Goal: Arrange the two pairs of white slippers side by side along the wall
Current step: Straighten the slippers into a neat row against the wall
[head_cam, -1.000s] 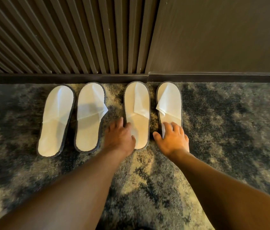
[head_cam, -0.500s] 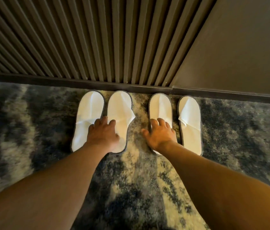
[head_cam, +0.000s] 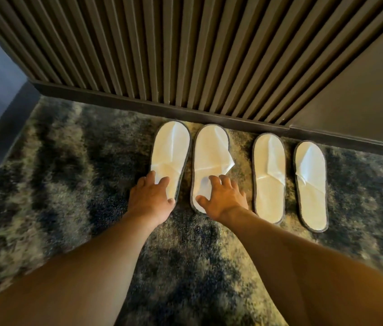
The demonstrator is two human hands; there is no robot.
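Item: four white slippers on patterned carpet (head_cam: pixel 68 184), toes toward the skirting (head_cam: pixel 138 105) of the slatted wall (head_cam: pixel 185 55), long axes running roughly square to it. Left pair: far-left slipper (head_cam: pixel 170 149) and second slipper (head_cam: pixel 210 156), close together with a narrow strip of carpet between. Right pair: third slipper (head_cam: pixel 269 175) and far-right slipper (head_cam: pixel 311 184), set slightly lower in the view and more widely spaced. Left hand (head_cam: pixel 150 198): fingers spread and resting on the heel end of the far-left slipper, palm down, pressing rather than clasping; nothing lifted. Right hand (head_cam: pixel 223 198): fingers splayed over the heel end of the second slipper, thumb at its near rim, likewise flat contact and no closed hold (whether the fingertips bear down cannot be told, some motion blur). Governing relation: each heel lies directly under its own hand, so any correction is a slide along or across the long axis. Change from half a second ago: both hands have shifted one slipper leftward; the right hand has left the third slipper.
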